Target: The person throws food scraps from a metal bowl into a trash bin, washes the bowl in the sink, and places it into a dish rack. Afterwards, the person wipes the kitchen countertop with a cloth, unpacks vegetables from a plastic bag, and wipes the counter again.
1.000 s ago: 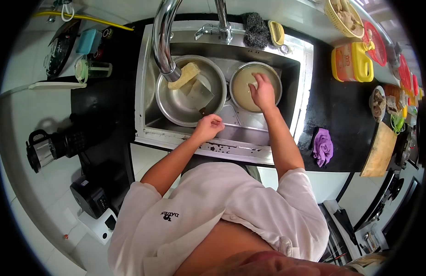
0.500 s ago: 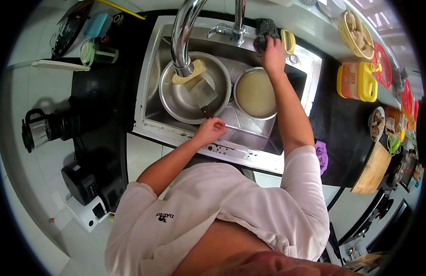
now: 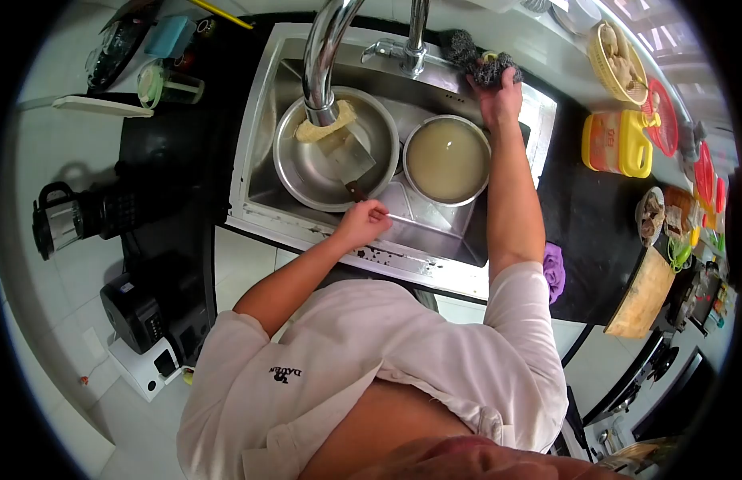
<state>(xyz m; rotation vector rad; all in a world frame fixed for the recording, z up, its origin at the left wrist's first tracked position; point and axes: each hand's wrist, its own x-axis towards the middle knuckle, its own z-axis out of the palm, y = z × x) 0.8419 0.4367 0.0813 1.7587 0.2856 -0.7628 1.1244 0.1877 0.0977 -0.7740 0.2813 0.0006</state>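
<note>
My left hand point(image 3: 363, 223) is at the sink's front edge, fingers closed around the end of the brown handle of a cleaver point(image 3: 352, 160). The wide blade slants into a steel basin point(image 3: 282, 164), where a yellowish sponge point(image 3: 326, 122) lies under the faucet spout. At the sink's back right corner my right hand point(image 3: 499, 100) grips a dark steel wool scrubber point(image 3: 496, 70). Another dark scrubber point(image 3: 459, 48) sits just left of it on the rim. A steel pot point(image 3: 449, 160) of cloudy liquid stands right of the basin.
The chrome faucet point(image 3: 323, 56) arches over the basin inside the steel sink point(image 3: 263, 210). On the right counter are a yellow jug point(image 3: 619, 144), a purple cloth point(image 3: 553, 272) and a cutting board point(image 3: 639, 294). A blender point(image 3: 63, 220) stands at left.
My right hand has moved right along the sink's back rim, lifting a steel wool scrubber away from the other one. My left hand stays at the cleaver's handle.
</note>
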